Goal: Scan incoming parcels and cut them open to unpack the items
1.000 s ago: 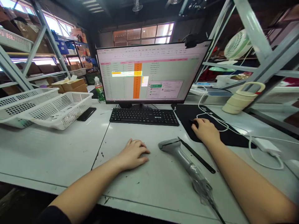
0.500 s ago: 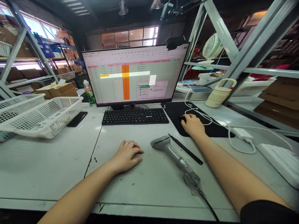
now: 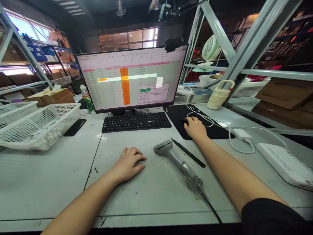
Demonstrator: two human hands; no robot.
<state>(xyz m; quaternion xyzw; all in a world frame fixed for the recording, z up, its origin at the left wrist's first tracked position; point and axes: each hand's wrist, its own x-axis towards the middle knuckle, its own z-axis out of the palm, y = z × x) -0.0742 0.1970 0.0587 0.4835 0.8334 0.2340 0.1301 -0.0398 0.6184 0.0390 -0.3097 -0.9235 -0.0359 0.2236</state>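
Note:
My left hand [image 3: 129, 164] rests on the pale tabletop [image 3: 127, 202] with its fingers apart, holding nothing. On the black mouse pad [image 3: 174, 114], my right hand [image 3: 195, 128] is curled over a dark computer mouse [image 3: 185, 120], most of which the palm hides. Between my arms lies a grey barcode scanner [image 3: 174, 157], its handle wrapped in clear plastic. Beside it is a slim black pen-like tool [image 3: 189, 153]. A black keyboard [image 3: 137, 122] sits in front of the monitor [image 3: 105, 93], which displays a spreadsheet with an orange column and a small pop-up window.
White perforated baskets [image 3: 46, 130] and a black phone [image 3: 75, 127] are on the left, near a green-labelled bottle [image 3: 87, 98]. On the right are white cables, an adapter [image 3: 241, 134], a white device [image 3: 285, 163], a cream cup [image 3: 218, 98] and metal shelf struts [image 3: 217, 27].
The whole view has shifted slightly, so most things appear a little further left. A small tooltip-like white box on the screen now shows a mark. Both hands keep their places.

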